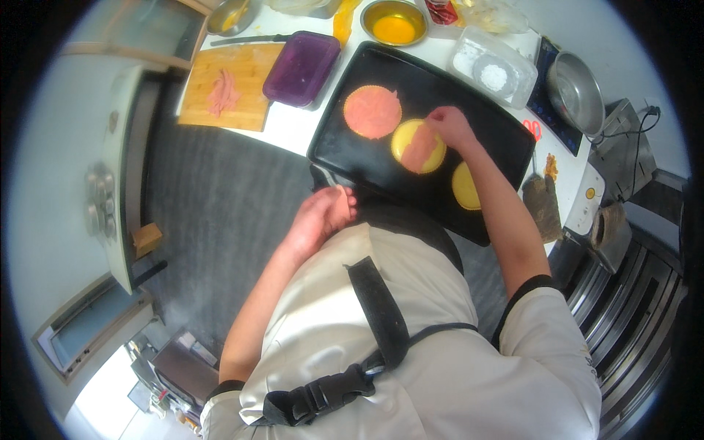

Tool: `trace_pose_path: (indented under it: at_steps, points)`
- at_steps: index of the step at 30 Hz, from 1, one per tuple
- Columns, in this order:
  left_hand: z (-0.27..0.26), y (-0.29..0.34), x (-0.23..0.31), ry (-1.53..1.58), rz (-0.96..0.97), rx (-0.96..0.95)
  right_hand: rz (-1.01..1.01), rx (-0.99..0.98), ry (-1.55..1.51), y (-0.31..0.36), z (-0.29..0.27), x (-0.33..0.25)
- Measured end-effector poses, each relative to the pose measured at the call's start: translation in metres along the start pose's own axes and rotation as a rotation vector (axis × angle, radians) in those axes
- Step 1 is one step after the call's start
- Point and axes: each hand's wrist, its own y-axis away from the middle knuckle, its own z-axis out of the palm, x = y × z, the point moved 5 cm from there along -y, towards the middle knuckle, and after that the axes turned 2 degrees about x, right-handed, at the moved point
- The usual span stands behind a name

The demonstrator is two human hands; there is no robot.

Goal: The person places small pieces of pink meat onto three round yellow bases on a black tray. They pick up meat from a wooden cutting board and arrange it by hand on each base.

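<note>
A black baking tray carries three round yellow dough bases. The left base has a crimped edge and is covered by pink ham slices. On the middle dough base lies a strip of ham, its upper end pinched between the fingertips of my right hand. My right forearm partly hides the third base, which shows bare yellow. By the tray's near left edge, close to my apron, my left hand is turned palm up with curled fingers around a flat, pale pink piece that looks like ham.
A wooden cutting board with more ham, a knife and a purple container stand left. Behind the tray are a metal bowl of yellow liquid and a clear tub of white powder. A metal pan sits right.
</note>
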Motion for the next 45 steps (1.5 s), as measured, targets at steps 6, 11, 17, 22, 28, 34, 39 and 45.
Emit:
trace_pose_path:
  at_steps: [6, 11, 17, 22, 28, 34, 39, 45]
  points:
    - [-0.001, -0.005, -0.001, -0.032, 0.024, -0.017, 0.003, -0.144, -0.237, 0.008, 0.001, -0.030]
    - [-0.004, -0.008, -0.005, -0.080, 0.034, -0.012, 0.135, -0.045, -0.056, -0.001, 0.006, 0.009]
    - [-0.002, -0.004, -0.006, -0.090, 0.026, 0.001, 0.096, 0.099, -0.064, -0.001, 0.007, 0.043]
    - [0.002, -0.005, -0.005, -0.110, 0.037, -0.029, 0.034, 0.130, -0.028, -0.005, 0.007, 0.039]
    - [0.006, -0.004, -0.005, -0.109, 0.035, -0.031, 0.070, 0.129, 0.018, -0.007, 0.009, 0.040]
    - [0.003, -0.005, -0.008, -0.084, 0.019, -0.054, 0.113, 0.132, 0.021, -0.005, 0.006, 0.043]
    - [0.002, -0.008, -0.009, -0.077, 0.035, -0.049, 0.130, 0.105, 0.052, -0.005, 0.005, 0.044]
    - [0.003, -0.009, -0.010, -0.070, 0.026, -0.034, 0.169, 0.200, -0.040, -0.006, -0.004, 0.055]
